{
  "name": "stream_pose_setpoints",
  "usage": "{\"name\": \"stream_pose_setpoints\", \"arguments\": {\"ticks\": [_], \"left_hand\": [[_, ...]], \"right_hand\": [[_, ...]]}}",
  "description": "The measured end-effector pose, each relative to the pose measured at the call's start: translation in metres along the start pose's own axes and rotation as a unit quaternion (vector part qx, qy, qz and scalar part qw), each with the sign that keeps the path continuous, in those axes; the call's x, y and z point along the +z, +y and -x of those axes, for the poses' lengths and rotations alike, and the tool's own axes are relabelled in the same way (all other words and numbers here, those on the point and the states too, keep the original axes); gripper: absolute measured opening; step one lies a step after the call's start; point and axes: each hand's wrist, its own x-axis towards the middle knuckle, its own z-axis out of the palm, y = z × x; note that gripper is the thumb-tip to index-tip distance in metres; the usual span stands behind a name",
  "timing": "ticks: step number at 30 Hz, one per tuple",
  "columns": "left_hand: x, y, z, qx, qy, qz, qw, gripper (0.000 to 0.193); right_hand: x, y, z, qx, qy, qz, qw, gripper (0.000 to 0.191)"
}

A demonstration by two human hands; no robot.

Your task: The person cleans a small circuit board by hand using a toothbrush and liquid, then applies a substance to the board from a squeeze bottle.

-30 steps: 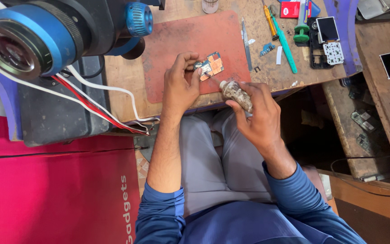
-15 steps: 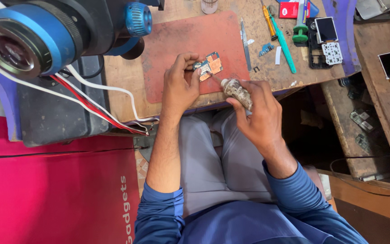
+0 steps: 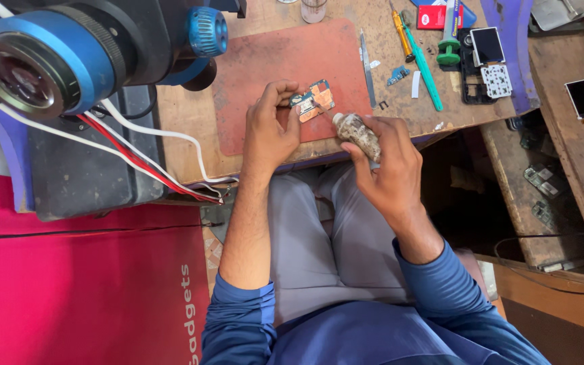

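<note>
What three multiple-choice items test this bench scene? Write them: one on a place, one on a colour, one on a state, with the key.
1. Where does the small circuit board lie?
A. on the red mat
B. on the person's lap
C. on the black box at the left

2. What colour is the ring of the microscope eyepiece?
A. green
B. blue
C. yellow

3. What is the right hand doing?
A. lying flat and empty
B. holding a dirty, worn brush
C. holding a screwdriver

Key: A, the board sits on the mat under the left hand; B, the ring is plainly blue; B, the fingers close round the brush, its tip near the board.
</note>
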Motion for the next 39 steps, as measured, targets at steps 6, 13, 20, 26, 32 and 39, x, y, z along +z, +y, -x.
{"name": "stream_pose_setpoints", "arguments": {"ticks": [6, 13, 20, 26, 32, 39], "left_hand": [[0.001, -0.001, 0.001, -0.012, 0.001, 0.004, 1.000, 0.032], [0.002, -0.003, 0.000, -0.022, 0.007, 0.016, 1.000, 0.029], [0.002, -0.005, -0.001, -0.021, 0.009, 0.011, 1.000, 0.028], [0.003, -0.003, 0.000, -0.035, 0.011, 0.019, 0.999, 0.027], [0.003, -0.003, 0.000, -0.026, 0.014, 0.009, 1.000, 0.026], [0.001, -0.002, 0.001, -0.036, 0.017, 0.009, 0.999, 0.025]], "right_hand": [[0.003, 0.002, -0.001, -0.002, 0.002, 0.008, 1.000, 0.042], [0.002, 0.004, 0.000, 0.001, 0.007, 0.009, 1.000, 0.041], [0.004, 0.002, 0.000, 0.003, 0.005, 0.014, 1.000, 0.040], [0.000, 0.001, 0.004, -0.004, 0.001, 0.033, 0.999, 0.039], [-0.003, 0.001, 0.011, 0.013, -0.003, 0.016, 1.000, 0.041], [0.005, -0.007, 0.013, -0.001, -0.015, -0.008, 1.000, 0.043]]}}
